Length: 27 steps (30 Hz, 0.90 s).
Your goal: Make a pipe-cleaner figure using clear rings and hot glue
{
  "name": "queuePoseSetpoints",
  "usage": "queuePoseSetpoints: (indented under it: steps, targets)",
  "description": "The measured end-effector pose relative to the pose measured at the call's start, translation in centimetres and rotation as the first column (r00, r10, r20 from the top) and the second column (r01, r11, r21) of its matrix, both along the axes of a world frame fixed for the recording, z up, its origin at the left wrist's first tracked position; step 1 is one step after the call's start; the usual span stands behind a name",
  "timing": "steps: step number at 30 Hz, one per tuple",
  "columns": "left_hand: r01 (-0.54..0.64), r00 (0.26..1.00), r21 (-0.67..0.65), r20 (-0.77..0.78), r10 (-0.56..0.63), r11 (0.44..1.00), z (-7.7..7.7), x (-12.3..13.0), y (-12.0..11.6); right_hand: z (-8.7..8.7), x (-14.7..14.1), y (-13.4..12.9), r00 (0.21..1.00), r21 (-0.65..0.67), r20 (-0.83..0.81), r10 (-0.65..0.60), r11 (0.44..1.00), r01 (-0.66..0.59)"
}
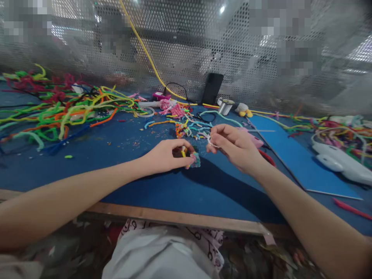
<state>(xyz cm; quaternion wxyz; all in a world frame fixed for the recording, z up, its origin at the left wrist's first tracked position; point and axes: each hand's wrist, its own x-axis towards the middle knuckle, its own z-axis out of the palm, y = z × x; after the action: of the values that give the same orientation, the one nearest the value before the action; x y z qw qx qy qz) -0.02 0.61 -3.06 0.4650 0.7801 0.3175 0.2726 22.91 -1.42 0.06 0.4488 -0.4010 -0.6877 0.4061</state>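
My left hand (pixel 165 155) is closed in a pinch on a small multicoloured pipe-cleaner piece (pixel 196 159), with teal, pink and yellow parts showing just above the mat. A short gap to its right, my right hand (pixel 236 147) pinches a thin whitish strand (pixel 213 145) between thumb and fingers. What the strand is made of cannot be made out. Beyond the hands lie short bent pipe-cleaner pieces (pixel 200 126) in pale blue and other colours, beside an orange bundle (pixel 180 131).
Long pipe cleaners (pixel 75 110) are heaped at the left. Behind stand a phone (pixel 212 89) and a wire spool (pixel 225 107). A blue board (pixel 293 155) and a white glue gun (pixel 343 159) lie at the right. A perforated metal screen (pixel 180 42) closes the back.
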Motion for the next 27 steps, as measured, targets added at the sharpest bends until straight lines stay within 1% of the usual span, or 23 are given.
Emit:
queuePoseSetpoints:
  steps: [4, 8, 12, 15, 18, 22, 27]
  targets:
    - [-0.005, 1.0, 0.055, -0.029, 0.007, 0.998, 0.2, 0.1, -0.5, -0.1, -0.2, -0.4, 0.997, 0.119, 0.066, -0.036, 0.993, 0.028]
    - [-0.033, 0.997, 0.132, -0.063, 0.042, 0.991, 0.4, 0.2, -0.9, -0.4, -0.4, -1.0, 0.98, 0.245, 0.176, -0.089, 0.969, 0.044]
    - [-0.063, 0.992, 0.229, -0.092, 0.086, 0.971, 0.5, 0.3, -1.2, -0.8, -0.5, -1.3, 0.946, 0.388, 0.282, -0.163, 0.921, 0.043]
    - [-0.07, 0.99, 0.275, -0.099, 0.101, 0.959, 0.5, 0.4, -1.4, -1.0, -0.5, -1.3, 0.902, 0.478, 0.374, -0.214, 0.878, 0.01]
    - [-0.073, 0.989, 0.302, -0.103, 0.108, 0.95, 0.5, 0.4, -1.4, -1.0, -0.6, -1.3, 0.858, 0.535, 0.447, -0.252, 0.844, -0.031]
    - [-0.071, 0.987, 0.326, -0.115, 0.114, 0.943, 0.5, 0.4, -1.4, -0.8, -0.9, -1.4, 0.812, 0.589, 0.503, -0.295, 0.805, -0.071]
    - [-0.058, 0.99, 0.345, -0.104, 0.099, 0.937, 0.6, 0.5, -1.4, -0.9, -0.9, -1.4, 0.797, 0.618, 0.519, -0.309, 0.78, -0.1]
